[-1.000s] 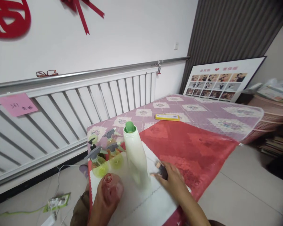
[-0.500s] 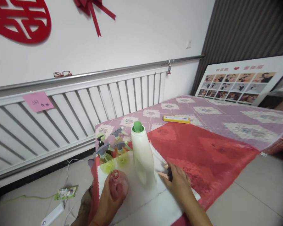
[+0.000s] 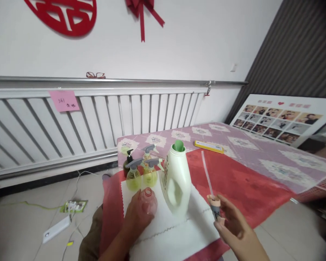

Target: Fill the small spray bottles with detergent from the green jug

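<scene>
An open pink bottle (image 3: pixel 149 204) is held in the left hand (image 3: pixel 138 214), near the white jug (image 3: pixel 180 177) with a green spout (image 3: pixel 178 145). To the jug's right, a spray top (image 3: pixel 215 207) is held by the right hand (image 3: pixel 233 224), its thin tube (image 3: pixel 207 173) pointed up.

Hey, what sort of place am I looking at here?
Probably a room in a home: there's a white radiator along the wall, a red character decoration above it, and a large photo board at the right.
</scene>
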`<state>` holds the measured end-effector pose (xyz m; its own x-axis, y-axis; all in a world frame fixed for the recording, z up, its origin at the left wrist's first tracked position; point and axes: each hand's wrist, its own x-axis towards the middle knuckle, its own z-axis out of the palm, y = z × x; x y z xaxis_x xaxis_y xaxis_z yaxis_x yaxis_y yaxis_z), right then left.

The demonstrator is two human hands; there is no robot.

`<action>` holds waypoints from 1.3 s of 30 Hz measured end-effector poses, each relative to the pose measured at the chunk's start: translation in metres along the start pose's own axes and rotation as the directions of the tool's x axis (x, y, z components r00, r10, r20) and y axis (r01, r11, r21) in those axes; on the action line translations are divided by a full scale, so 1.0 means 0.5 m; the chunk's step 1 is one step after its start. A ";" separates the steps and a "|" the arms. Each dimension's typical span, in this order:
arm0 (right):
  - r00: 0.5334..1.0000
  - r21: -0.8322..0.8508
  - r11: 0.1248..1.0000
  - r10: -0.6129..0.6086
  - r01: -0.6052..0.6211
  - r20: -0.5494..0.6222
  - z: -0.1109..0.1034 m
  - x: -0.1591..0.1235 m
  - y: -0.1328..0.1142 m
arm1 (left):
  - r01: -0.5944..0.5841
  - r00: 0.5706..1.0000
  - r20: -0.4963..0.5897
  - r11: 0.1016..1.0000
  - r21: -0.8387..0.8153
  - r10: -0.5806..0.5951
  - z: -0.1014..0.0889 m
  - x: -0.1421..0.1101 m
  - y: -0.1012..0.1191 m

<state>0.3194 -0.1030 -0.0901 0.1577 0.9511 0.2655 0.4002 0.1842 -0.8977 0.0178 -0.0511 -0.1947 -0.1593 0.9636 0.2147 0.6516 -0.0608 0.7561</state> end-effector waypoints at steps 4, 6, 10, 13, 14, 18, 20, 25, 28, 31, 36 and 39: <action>0.946 -0.356 0.882 -0.252 0.311 0.203 -0.003 0.014 -0.078 | 0.041 0.995 0.092 0.998 -0.049 -0.037 -0.014 -0.002 0.004; 0.866 -0.467 0.731 -0.386 0.498 0.319 0.001 0.026 -0.109 | 0.020 0.994 0.111 0.997 -0.076 -0.011 -0.026 -0.005 0.009; 0.736 -0.594 0.436 -0.434 0.676 0.520 0.011 0.058 -0.155 | 0.016 0.992 0.123 0.992 -0.126 0.000 -0.042 -0.011 0.014; 0.690 -0.641 0.264 -0.359 0.721 0.628 0.019 0.080 -0.196 | 0.021 0.992 0.126 0.991 -0.135 -0.004 -0.042 -0.013 0.012; 0.674 -0.640 0.223 -0.341 0.735 0.655 0.022 0.086 -0.214 | 0.020 0.992 0.127 0.990 -0.138 -0.002 -0.041 -0.013 0.011; 0.655 -0.621 0.210 -0.230 0.755 0.719 0.034 0.095 -0.289 | -0.006 0.993 0.118 0.990 -0.142 0.023 -0.038 -0.013 0.007; 0.663 -0.617 0.254 -0.170 0.745 0.729 0.036 0.095 -0.322 | -0.011 0.993 0.112 0.991 -0.136 0.027 -0.039 -0.012 0.007; 0.648 -0.593 0.336 -0.070 0.731 0.758 0.046 0.101 -0.375 | -0.005 0.993 0.118 0.991 -0.133 0.021 -0.043 -0.010 0.008; 0.637 -0.593 0.328 -0.036 0.735 0.770 0.058 0.114 -0.394 | -0.027 0.994 0.098 0.988 -0.153 0.043 -0.042 -0.012 0.004; 0.620 -0.589 0.300 -0.010 0.750 0.785 0.075 0.129 -0.412 | -0.056 0.994 0.080 0.984 -0.172 0.071 -0.038 -0.013 0.000; 0.599 -0.610 0.180 0.117 0.772 0.792 0.127 0.152 -0.450 | -0.012 0.995 0.097 0.986 -0.163 0.028 -0.040 -0.011 0.001; 0.587 -0.600 0.083 0.134 0.796 0.798 0.165 0.167 -0.465 | -0.010 0.994 0.105 0.988 -0.157 0.027 -0.043 -0.010 0.003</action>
<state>0.1651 -0.0459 0.1119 -0.5740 0.7812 -0.2452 0.7000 0.6236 0.3481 0.0037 -0.0617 -0.1813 -0.0629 0.9836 0.1691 0.5289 -0.1108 0.8414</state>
